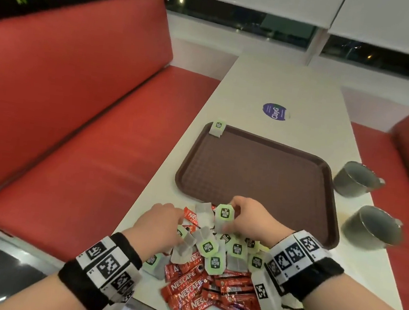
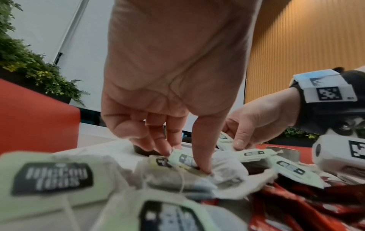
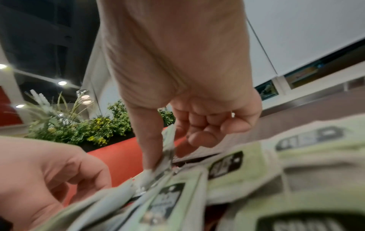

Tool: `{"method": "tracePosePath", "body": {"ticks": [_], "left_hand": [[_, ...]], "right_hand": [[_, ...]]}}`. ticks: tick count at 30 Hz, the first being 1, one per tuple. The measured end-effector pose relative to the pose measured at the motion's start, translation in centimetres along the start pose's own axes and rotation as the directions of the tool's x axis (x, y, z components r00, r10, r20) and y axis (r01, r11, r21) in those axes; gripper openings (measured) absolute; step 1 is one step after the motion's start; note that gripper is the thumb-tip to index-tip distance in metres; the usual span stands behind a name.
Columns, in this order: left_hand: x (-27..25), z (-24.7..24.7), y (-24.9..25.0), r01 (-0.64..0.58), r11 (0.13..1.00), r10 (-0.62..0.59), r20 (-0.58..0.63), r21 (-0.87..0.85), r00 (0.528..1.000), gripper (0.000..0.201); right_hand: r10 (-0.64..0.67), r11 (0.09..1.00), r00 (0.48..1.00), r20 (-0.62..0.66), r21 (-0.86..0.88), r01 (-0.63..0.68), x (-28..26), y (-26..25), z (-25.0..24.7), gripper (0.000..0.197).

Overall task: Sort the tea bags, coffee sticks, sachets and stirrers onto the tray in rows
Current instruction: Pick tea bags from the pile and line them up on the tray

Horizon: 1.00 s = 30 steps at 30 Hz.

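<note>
Your right hand (image 1: 247, 218) has its grip closed on one tea bag (image 1: 224, 216), thumb against forefinger on the green tag, lifting it just clear of the pile; the other fingers (image 3: 205, 132) curl loosely behind. Your left hand (image 1: 161, 224) is pressed down into the pile of tea bags (image 1: 217, 251) just beside it, fingers bent, thumb and fingertips (image 2: 203, 156) pinching the tag of another tea bag (image 2: 185, 159) that lies on the heap.

Under and around both grips the tea bags overlap too much for a sure count; about a dozen green tags show. Nearer you than the grips lies a heap of red coffee sticks (image 1: 197, 290), also too tangled to count.

Just beyond your right grip sits the brown tray (image 1: 260, 177) on the counter (image 1: 284, 87), with one tea bag (image 1: 217, 128) at its far left corner. Right of the tray stand two grey cups (image 1: 357, 180), well apart from your hands.
</note>
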State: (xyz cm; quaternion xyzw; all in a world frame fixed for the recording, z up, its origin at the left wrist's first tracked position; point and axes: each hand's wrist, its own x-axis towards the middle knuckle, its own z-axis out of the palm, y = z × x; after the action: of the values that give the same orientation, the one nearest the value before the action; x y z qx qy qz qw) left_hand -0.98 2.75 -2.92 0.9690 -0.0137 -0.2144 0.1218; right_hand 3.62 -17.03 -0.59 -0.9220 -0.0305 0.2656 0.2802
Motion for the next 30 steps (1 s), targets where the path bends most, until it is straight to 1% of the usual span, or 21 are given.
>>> {"method": "tracePosePath", "body": {"ticks": [2,3,5,7,9,11,13,15,16,18,21,23,26,28,30], "left_hand": [[0.1,-0.3,0.1,0.004,0.999,-0.005,-0.017,-0.035,1.0,0.015],[0.1,-0.4,0.1,0.009,0.998,-0.011,-0.028,-0.059,1.0,0.012],[-0.1,-0.8,0.2,0.009,0.993,-0.015,-0.055,-0.119,0.998,0.013],[-0.6,-1.5,0.4,0.003,0.972,-0.023,-0.083,-0.233,0.996,0.013],[-1.4,-2.4,0.6,-0.019,0.939,-0.025,-0.122,-0.344,0.992,0.015],[-2.0,-3.1,0.8,-0.05,0.909,-0.026,-0.176,-0.414,0.984,0.015],[-2.3,-3.7,1.1,-0.072,0.856,-0.055,-0.228,-0.513,0.972,0.013],[-2.5,-4.1,1.7,-0.082,0.774,-0.101,-0.25,-0.628,0.963,0.011],[-2.6,-4.2,2.1,-0.089,0.748,-0.114,-0.26,-0.658,0.959,0.011],[-2.6,-4.1,2.8,-0.095,0.735,-0.123,-0.269,-0.672,0.955,0.015],[-1.9,-4.2,3.6,-0.123,0.744,-0.095,-0.286,-0.657,0.953,0.025],[-1.1,-4.4,3.8,-0.144,0.741,-0.084,-0.303,-0.656,0.949,0.033],[0.2,-5.2,3.3,-0.178,0.674,-0.102,-0.329,-0.717,0.939,0.041],[1.0,-6.1,2.3,-0.197,0.637,-0.123,-0.35,-0.746,0.929,0.035],[1.8,-7.1,0.9,-0.21,0.618,-0.151,-0.376,-0.758,0.914,0.023]], "right_hand": [[-0.022,0.994,1.0,-0.014,0.106,0.023,-0.5,0.6,-0.3,0.032],[-0.04,0.99,0.999,-0.023,0.131,0.042,-0.8,1.0,-0.5,0.031],[-0.078,0.983,0.996,-0.049,0.163,0.085,-1.2,1.9,-1.1,0.026],[-0.108,0.968,0.991,-0.084,0.216,0.124,-1.6,2.7,-1.8,0.02],[-0.134,0.941,0.984,-0.115,0.296,0.163,-2.2,3.4,-2.5,0.018],[-0.16,0.905,0.979,-0.129,0.377,0.198,-2.8,4.0,-2.8,0.017],[-0.197,0.879,0.97,-0.139,0.413,0.238,-3.5,4.5,-3.2,0.014],[-0.223,0.873,0.964,-0.143,0.412,0.263,-4.0,5.0,-3.4,0.015],[-0.225,0.875,0.964,-0.142,0.406,0.264,-4.1,5.3,-3.5,0.015],[-0.233,0.879,0.961,-0.149,0.39,0.273,-4.4,5.7,-3.7,0.015],[-0.232,0.871,0.961,-0.15,0.407,0.274,-4.2,5.6,-4.7,0.01],[-0.231,0.871,0.96,-0.159,0.405,0.277,-3.6,4.9,-5.6,0.016],[-0.233,0.899,0.952,-0.197,0.329,0.288,-1.4,3.2,-6.2,0.023],[-0.222,0.91,0.952,-0.21,0.305,0.279,0.8,1.8,-6.3,0.019],[-0.2,0.921,0.956,-0.216,0.293,0.259,3.5,0.0,-6.6,0.021]]}}
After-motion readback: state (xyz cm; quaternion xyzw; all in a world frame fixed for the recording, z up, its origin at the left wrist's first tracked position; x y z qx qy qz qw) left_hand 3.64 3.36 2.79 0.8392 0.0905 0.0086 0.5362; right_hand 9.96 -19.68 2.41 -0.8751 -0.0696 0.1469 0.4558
